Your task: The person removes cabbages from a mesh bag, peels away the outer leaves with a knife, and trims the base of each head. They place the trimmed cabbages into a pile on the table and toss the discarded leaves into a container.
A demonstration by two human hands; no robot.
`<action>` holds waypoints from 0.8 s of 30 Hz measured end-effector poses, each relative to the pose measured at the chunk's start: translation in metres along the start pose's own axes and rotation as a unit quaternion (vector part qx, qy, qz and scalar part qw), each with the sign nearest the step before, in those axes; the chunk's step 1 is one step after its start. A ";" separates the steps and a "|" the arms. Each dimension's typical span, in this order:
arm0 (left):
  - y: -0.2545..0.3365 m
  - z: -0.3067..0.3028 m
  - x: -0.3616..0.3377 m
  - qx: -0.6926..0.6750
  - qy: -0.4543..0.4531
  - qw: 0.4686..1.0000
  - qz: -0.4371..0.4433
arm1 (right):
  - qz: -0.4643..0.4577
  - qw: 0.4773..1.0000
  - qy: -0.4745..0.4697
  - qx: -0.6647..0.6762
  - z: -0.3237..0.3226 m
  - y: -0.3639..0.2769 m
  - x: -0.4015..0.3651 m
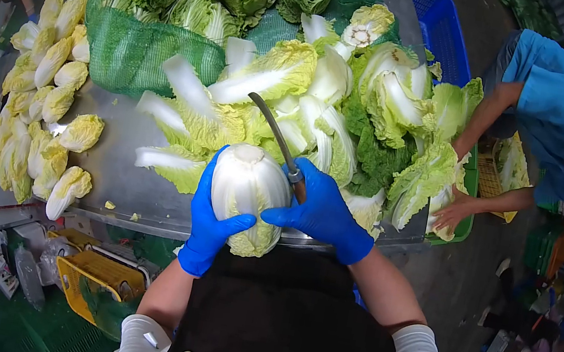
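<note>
A trimmed napa cabbage [250,189] is held upright over the table's near edge, its pale cut base facing up. My left hand [212,213], in a blue glove, is wrapped round its left side with the thumb across the front. My right hand [321,209], also gloved in blue, grips the wooden handle of a curved knife [275,130], and its thumb touches the cabbage's right side. The blade points up and to the left, above loose leaves. Cut outer leaves [269,77] lie in a heap just beyond both hands.
Trimmed cabbages [50,92] are piled along the metal table's [103,176] left side. A green mesh sack [116,51] holds untrimmed cabbages at the back. On the right, a person in a blue shirt [555,102] reaches to leaves over a green crate [472,178]. A blue crate [445,28] stands behind.
</note>
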State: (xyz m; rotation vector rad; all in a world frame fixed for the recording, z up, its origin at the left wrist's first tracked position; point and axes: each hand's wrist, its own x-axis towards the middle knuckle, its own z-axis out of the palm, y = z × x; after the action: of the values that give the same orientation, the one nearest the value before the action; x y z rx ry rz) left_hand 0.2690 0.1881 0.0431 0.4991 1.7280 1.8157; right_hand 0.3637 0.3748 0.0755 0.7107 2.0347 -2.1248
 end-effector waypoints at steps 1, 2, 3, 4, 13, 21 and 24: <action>0.001 0.001 0.000 0.003 0.004 1.000 0.000 | -0.012 1.000 0.010 -0.017 0.001 0.004 0.001; 0.003 0.002 -0.001 0.006 0.009 1.000 -0.001 | -0.023 0.999 0.020 -0.033 0.002 0.011 0.002; 0.003 0.003 -0.001 0.009 0.013 1.000 -0.001 | -0.034 0.998 0.030 -0.050 0.003 0.016 0.001; 0.003 0.004 -0.001 0.030 0.030 0.999 0.015 | -0.030 0.997 0.045 -0.058 0.006 0.015 -0.001; 0.001 -0.066 0.026 -0.450 0.163 0.875 -0.078 | -0.018 0.968 0.247 0.027 -0.059 0.005 -0.031; 0.000 -0.042 0.032 -0.586 -0.006 0.810 -0.031 | -0.232 0.948 0.136 -0.170 0.016 -0.031 -0.016; 0.008 -0.035 0.034 -0.421 0.144 0.894 -0.054 | -0.252 0.928 0.038 -0.271 0.056 -0.035 -0.024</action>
State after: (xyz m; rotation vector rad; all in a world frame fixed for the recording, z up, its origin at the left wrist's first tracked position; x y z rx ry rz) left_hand 0.2203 0.1825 0.0434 -0.2346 0.9214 2.3909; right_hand 0.3566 0.3184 0.1164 0.1988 2.9063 -1.5767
